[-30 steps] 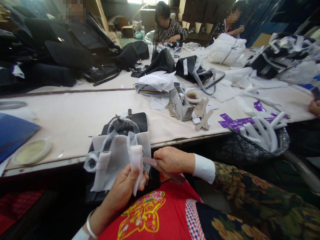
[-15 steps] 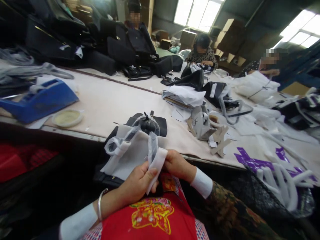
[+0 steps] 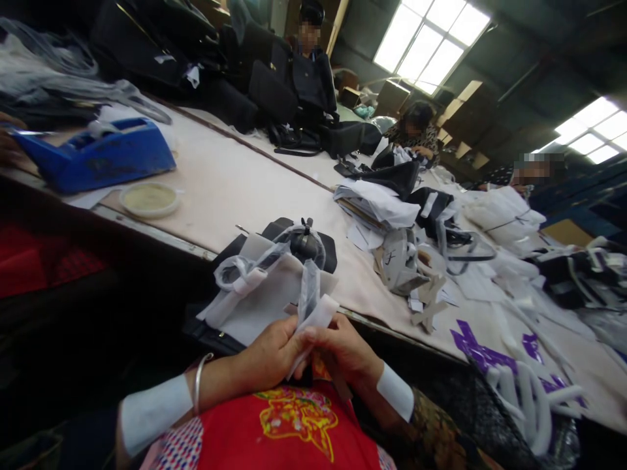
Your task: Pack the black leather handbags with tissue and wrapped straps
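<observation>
A black handbag (image 3: 323, 251) lies at the table's edge, its front covered by a white sheet (image 3: 277, 290). Its handle (image 3: 308, 287) is wrapped in clear plastic, and a white foam strip (image 3: 323, 312) is folded round the lower end. My left hand (image 3: 272, 356) is closed on this foam strip, thumb on top. From the other side my right hand (image 3: 350, 349) pinches the same strip, its fingertips meeting the left thumb. A thin brownish strip (image 3: 339, 378) shows below my right hand; what it is, I cannot tell. Another foam piece (image 3: 249, 282) sits round the other handle end.
To the left stand a blue tape dispenser (image 3: 112, 156) and a round shallow dish (image 3: 149, 199). A grey tape dispenser (image 3: 399, 261) is on the right, near stacked white sheets (image 3: 377, 202). White foam tubes (image 3: 524, 405) fill a black bag. Co-workers sit across the table.
The view has tilted and shifted. My right hand has moved in against the left, its fingers now on the front of the foam strip. The brownish strip has come into sight.
</observation>
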{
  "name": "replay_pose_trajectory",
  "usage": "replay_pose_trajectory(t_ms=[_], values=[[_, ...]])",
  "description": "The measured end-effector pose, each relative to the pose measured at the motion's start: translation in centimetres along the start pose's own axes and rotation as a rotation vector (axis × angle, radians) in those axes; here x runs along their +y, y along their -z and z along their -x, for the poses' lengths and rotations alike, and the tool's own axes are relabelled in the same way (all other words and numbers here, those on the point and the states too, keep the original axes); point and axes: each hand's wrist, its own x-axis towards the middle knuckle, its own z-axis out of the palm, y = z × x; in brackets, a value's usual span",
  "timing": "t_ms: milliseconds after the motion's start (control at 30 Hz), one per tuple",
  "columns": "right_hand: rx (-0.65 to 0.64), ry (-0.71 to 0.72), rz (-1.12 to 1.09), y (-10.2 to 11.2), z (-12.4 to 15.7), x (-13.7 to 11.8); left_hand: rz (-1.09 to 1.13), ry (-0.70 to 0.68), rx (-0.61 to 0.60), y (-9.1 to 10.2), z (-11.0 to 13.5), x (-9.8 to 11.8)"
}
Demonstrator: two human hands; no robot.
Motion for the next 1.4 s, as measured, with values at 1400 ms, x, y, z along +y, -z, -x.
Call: replay_pose_trajectory(t_ms=[1400], values=[[0.111,0.200,0.813,2.4,4.6,-0.9,-0.015,0.155,0.106,0.3,0.4,-0.6]])
